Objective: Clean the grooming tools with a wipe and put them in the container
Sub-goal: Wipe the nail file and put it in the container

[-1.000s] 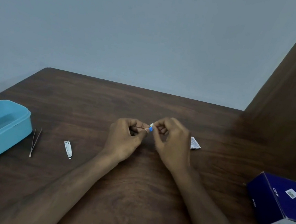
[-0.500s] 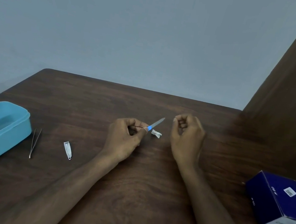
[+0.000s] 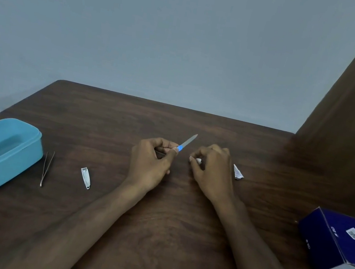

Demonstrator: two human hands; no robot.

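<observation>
The blue handle of the file is pinched between thumb and curled fingers of the left hand, the blade angled up and away, presumably so it is bared for wiping. A small wipe is pinched in the curled fingertips of the right hand, just beside the file. A torn sachet lies behind. Tweezers and clipper are left near the container, seemingly uncleaned.

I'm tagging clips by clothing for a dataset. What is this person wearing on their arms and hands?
Nothing shows on them. The left hand and right hand are bare, with no gloves, rings, watch or bracelets visible. Both forearms are bare too, with no sleeve down to the bottom edge of the picture.
</observation>
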